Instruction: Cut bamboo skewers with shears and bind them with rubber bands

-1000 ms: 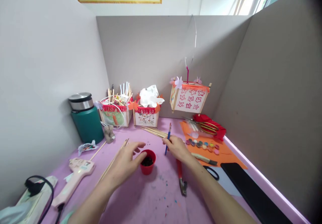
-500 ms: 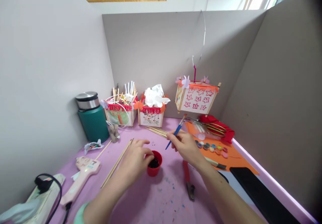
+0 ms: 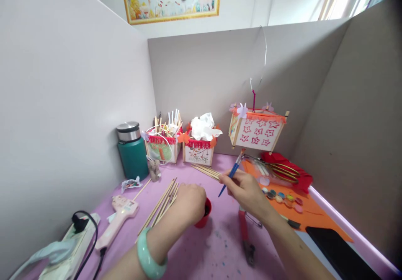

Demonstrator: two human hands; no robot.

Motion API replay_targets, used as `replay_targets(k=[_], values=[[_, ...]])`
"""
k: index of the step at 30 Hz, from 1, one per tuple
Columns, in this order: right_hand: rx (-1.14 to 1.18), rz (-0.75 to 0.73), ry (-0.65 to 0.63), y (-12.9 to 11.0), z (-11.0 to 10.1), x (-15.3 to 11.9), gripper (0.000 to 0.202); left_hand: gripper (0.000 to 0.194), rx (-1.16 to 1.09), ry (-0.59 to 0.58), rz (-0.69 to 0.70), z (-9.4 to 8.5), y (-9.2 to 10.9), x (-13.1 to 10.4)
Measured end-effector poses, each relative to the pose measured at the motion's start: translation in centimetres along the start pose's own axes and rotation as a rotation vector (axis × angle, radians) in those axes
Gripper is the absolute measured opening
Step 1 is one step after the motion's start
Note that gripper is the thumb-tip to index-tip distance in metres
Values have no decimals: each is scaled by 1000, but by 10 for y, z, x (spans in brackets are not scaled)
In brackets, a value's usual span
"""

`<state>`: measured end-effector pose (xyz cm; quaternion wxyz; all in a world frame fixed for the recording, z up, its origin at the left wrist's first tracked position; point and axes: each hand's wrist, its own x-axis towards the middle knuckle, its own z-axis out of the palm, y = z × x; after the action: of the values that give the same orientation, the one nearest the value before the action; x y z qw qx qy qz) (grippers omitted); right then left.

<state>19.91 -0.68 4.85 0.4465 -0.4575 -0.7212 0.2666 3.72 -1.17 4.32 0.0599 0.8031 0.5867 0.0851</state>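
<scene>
My left hand is curled, knuckles up, at the left rim of a small red cup with dark contents. Its fingertips are hidden behind the hand, so what they hold does not show. A pale green bangle circles that wrist. My right hand is closed round the handle of a blue paintbrush, which leans with its bristles up and away from the cup. Thin wooden sticks lie left of my left hand, and more sticks lie behind the cup. Red-handled pliers rest below my right hand.
At left are a green flask, a pink glue gun and a power strip. Two decorated boxes stand behind. A paper lantern hangs at right, above scissors, paint pots and a black phone.
My left hand has turned over the cup, and its fingertips are now out of sight. The whole view has shifted. My right hand keeps its hold on the paintbrush.
</scene>
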Motion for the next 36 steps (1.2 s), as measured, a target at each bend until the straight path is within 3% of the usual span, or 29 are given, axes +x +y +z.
replay_targets(k=[6, 14, 28, 36], values=[[2, -6, 25, -1, -1, -1, 30, 13, -181, 85, 44, 0, -20, -4], [29, 13, 14, -5, -2, -1, 29, 19, -476, 82, 99, 15, -45, -7], [154, 70, -3, 2, 8, -2, 36, 9, -646, 199, 13, 26, -49, -12], [149, 83, -26, 2, 29, -6, 32, 15, -1072, 108, -73, 31, -50, -14]])
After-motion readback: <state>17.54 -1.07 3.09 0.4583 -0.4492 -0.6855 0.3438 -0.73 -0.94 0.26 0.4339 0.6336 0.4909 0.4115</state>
